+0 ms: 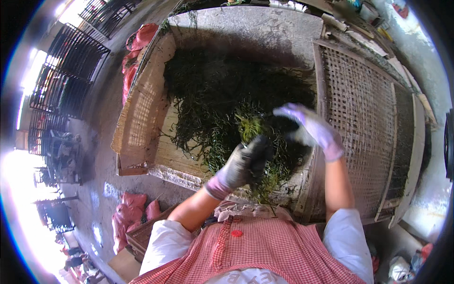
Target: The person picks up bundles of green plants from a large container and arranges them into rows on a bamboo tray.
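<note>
My left hand (245, 163), in a grey and purple glove with dark, dirty fingers, is closed on a bunch of stringy green strands (249, 128). The bunch shows lighter green above the hand and trails below it. My right hand (307, 124), in a lavender glove, is raised to the right of the bunch with its fingers stretched out. Motion blurs it somewhat, and I see nothing held in it. Beneath both hands lies a big heap of dark green, seaweed-like strands (213, 85) in a large, worn bin (255, 28).
On the right, a woven lattice panel (357, 113) in a wooden frame lies beside the bin. Pink-red sacks (130, 215) stand on the floor at left, with more sacks (142, 38) by the bin's far left side. Dark metal racks (68, 59) stand farther left.
</note>
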A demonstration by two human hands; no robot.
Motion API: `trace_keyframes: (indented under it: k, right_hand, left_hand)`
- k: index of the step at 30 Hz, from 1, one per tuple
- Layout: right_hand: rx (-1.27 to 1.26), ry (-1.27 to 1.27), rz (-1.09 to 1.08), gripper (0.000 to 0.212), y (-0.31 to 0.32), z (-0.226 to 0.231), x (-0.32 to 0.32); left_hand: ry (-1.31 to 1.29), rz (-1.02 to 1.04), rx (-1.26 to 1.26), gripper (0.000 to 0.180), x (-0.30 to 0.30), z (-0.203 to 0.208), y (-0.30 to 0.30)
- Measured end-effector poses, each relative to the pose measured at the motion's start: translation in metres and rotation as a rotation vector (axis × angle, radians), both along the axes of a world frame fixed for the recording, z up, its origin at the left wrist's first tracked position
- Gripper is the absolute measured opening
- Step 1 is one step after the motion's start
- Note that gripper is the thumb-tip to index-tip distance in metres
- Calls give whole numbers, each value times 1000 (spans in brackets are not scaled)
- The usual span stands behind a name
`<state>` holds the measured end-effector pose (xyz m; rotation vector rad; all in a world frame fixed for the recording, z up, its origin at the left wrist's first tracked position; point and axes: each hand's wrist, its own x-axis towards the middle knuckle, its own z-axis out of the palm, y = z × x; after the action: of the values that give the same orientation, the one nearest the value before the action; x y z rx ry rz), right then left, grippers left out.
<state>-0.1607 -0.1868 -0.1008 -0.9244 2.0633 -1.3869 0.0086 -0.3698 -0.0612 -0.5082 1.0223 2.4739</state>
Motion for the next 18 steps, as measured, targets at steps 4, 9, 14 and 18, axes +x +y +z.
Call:
trace_keyframes:
  k: [4, 9, 14, 18]
  right_hand:
    - [-343, 446, -73, 41, -44, -28, 46]
    - [-82, 566, -527, 51, -41, -70, 62]
    - [-69, 906, -322, 46, -57, 35, 93]
    - [156, 749, -275, 28, -107, -41, 68]
  left_hand:
    - [96, -149, -317, 31, -25, 84, -3]
    - [612, 31, -21, 52, -59, 135, -44]
    - [839, -62, -437, 50, -59, 116, -42]
    - [1151, 94, -826, 49, -69, 179, -30]
